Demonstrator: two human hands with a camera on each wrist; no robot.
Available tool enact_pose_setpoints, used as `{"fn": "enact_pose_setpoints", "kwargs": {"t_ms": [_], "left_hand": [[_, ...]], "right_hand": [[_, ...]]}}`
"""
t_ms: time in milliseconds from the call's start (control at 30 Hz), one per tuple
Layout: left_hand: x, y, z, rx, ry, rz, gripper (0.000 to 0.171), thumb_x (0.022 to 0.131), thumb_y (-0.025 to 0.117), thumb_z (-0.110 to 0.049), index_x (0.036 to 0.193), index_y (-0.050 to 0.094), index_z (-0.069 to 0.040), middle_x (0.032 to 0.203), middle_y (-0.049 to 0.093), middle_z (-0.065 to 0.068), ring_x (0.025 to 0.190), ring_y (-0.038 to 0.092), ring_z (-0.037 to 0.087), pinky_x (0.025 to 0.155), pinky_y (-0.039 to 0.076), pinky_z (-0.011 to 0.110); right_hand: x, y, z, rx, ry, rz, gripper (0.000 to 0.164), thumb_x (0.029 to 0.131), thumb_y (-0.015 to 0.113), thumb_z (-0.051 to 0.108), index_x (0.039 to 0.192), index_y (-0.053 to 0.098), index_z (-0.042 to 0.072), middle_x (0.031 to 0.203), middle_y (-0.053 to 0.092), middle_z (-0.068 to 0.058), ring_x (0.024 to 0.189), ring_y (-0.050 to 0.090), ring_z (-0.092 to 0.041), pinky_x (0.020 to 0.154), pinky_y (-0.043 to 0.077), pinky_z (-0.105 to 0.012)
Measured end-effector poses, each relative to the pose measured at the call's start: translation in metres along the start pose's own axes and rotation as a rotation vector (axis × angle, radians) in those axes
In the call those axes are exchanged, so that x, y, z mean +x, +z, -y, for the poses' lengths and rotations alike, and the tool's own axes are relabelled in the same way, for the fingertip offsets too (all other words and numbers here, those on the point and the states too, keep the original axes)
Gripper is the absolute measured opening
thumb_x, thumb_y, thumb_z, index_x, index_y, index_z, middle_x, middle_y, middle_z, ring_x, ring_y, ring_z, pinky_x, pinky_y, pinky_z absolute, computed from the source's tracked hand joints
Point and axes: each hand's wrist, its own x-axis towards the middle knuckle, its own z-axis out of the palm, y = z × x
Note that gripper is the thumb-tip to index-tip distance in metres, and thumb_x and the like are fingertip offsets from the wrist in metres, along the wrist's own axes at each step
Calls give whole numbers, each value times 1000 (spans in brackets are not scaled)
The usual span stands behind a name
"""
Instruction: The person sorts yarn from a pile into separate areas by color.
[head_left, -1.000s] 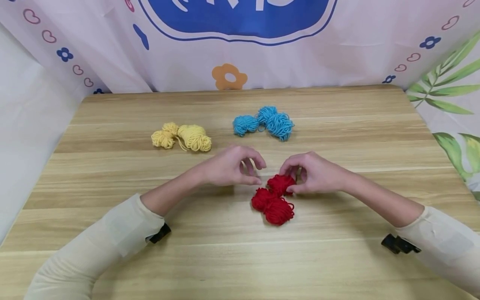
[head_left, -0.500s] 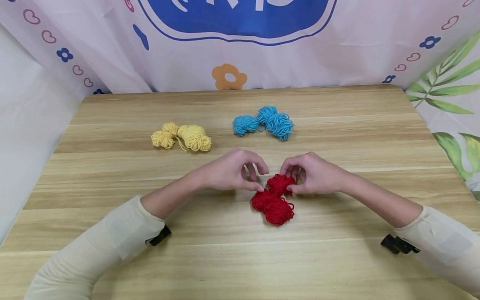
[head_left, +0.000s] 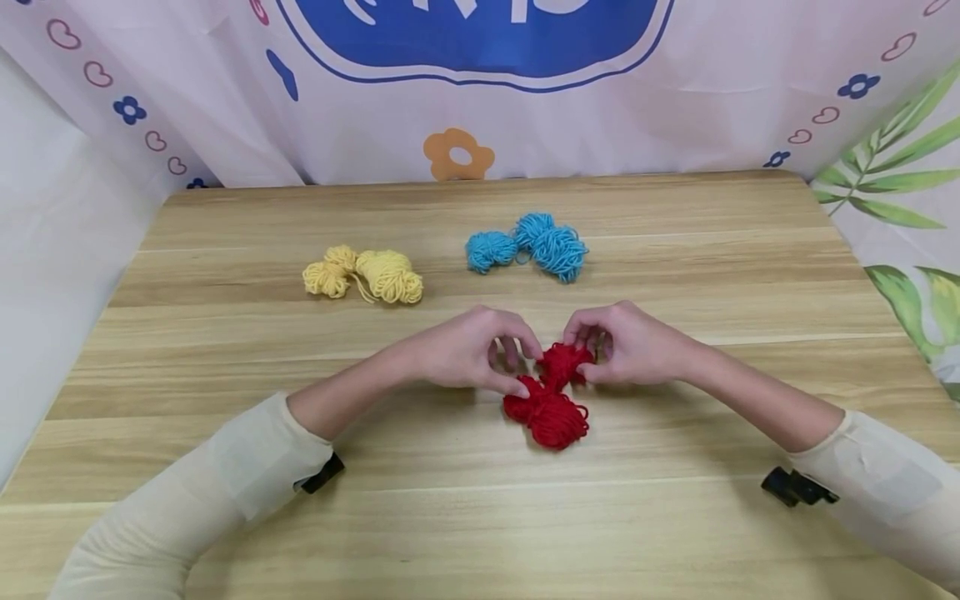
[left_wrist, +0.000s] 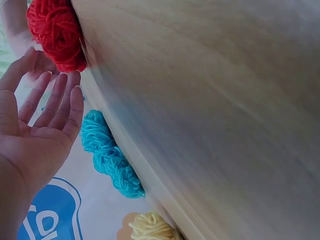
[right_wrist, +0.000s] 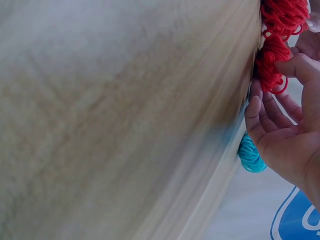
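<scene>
Red yarn (head_left: pixel 557 423) lies in bunched lobes in the middle of the table, joined at tied waists. My right hand (head_left: pixel 637 346) pinches the upper red lobe between thumb and fingers; in the right wrist view the thumb presses on that lobe (right_wrist: pixel 271 57). From the other side, my left hand (head_left: pixel 474 346) reaches to the yarn, thumb tip on the left lobe and index fingertip at the upper one. The left wrist view shows its fingers (left_wrist: pixel 57 100) loosely extended, tips right beside the red bundle (left_wrist: pixel 57 35).
Behind the hands, blue yarn (head_left: pixel 558 252) lies toward the back of the wooden table (head_left: pixel 480 533). Yellow yarn (head_left: pixel 390 277) sits to its left. A printed cloth (head_left: pixel 375 125) hangs along the table's back edge.
My left hand has come down and right, its thumb and index fingertip now at the red yarn. The upper red lobe has shifted slightly up under my right hand.
</scene>
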Motion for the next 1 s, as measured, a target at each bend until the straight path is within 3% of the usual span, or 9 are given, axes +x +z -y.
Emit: {"fn": "enact_pose_setpoints", "kwargs": {"t_ms": [633, 1000], "left_hand": [[3, 8, 3, 11, 46, 82, 42, 84, 88, -9, 121, 72, -1, 117, 72, 10, 93, 66, 11, 81, 60, 28], [3, 8, 0, 9, 13, 114, 45, 83, 90, -15, 121, 71, -2, 114, 72, 6, 94, 64, 11, 85, 58, 30]], "right_hand": [[-3, -8, -6, -58, 89, -89, 24, 80, 81, 2, 100, 70, 7, 89, 70, 0, 82, 63, -16, 70, 55, -29], [-6, -19, -7, -61, 155, -143, 26, 78, 81, 1, 101, 69, 6, 92, 68, -4, 86, 61, -20, 72, 53, -29]]}}
